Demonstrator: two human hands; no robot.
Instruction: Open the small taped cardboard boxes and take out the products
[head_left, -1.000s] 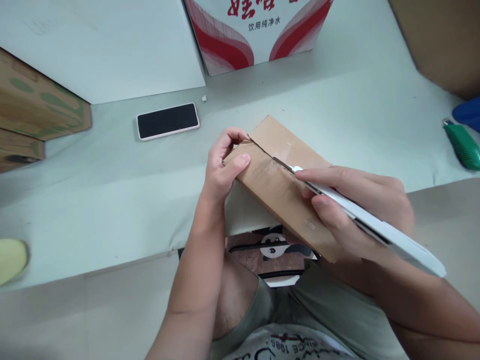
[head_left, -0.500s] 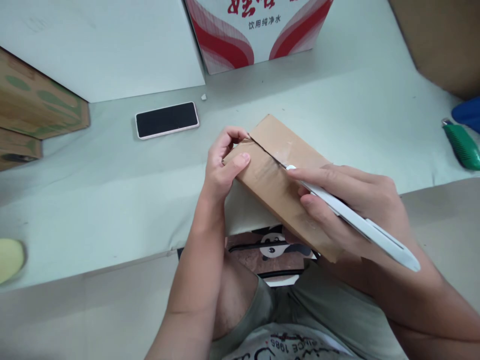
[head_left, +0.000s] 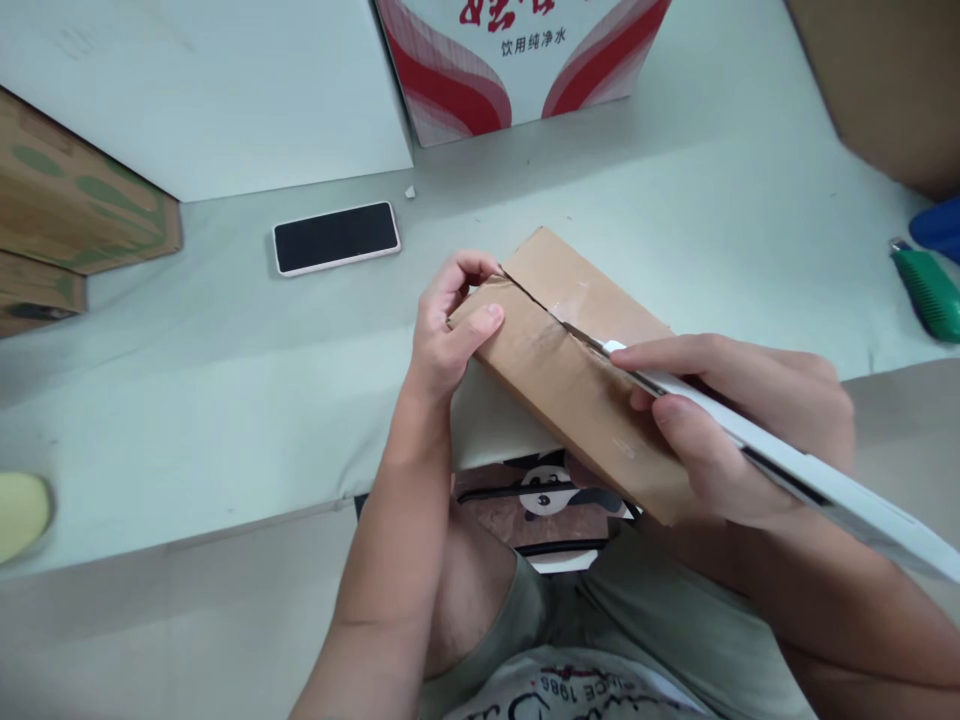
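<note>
A flat brown cardboard box (head_left: 525, 350) lies tilted at the table's near edge, a dark slit running along its top from the far left end toward the middle. My left hand (head_left: 457, 325) grips its left end, thumb on top and fingers curled round the end. In my right hand (head_left: 742, 420) is a white utility knife (head_left: 795, 465), held between thumb and fingers. Its blade is out, and the tip rests at the slit near the middle of the box. The right hand covers part of the box's right end.
A phone (head_left: 336, 238) lies left of the box. Behind stand a white box (head_left: 225, 100) and a red-and-white carton (head_left: 525, 75); brown cartons (head_left: 82, 190) are at the left. A green-handled tool (head_left: 926, 290) lies at the right edge, a yellow object (head_left: 21, 515) at the left.
My right hand has drawn the knife back toward the lower right, and more of its blade now shows. The slit beside it looks longer. My left hand keeps its hold on the box.
</note>
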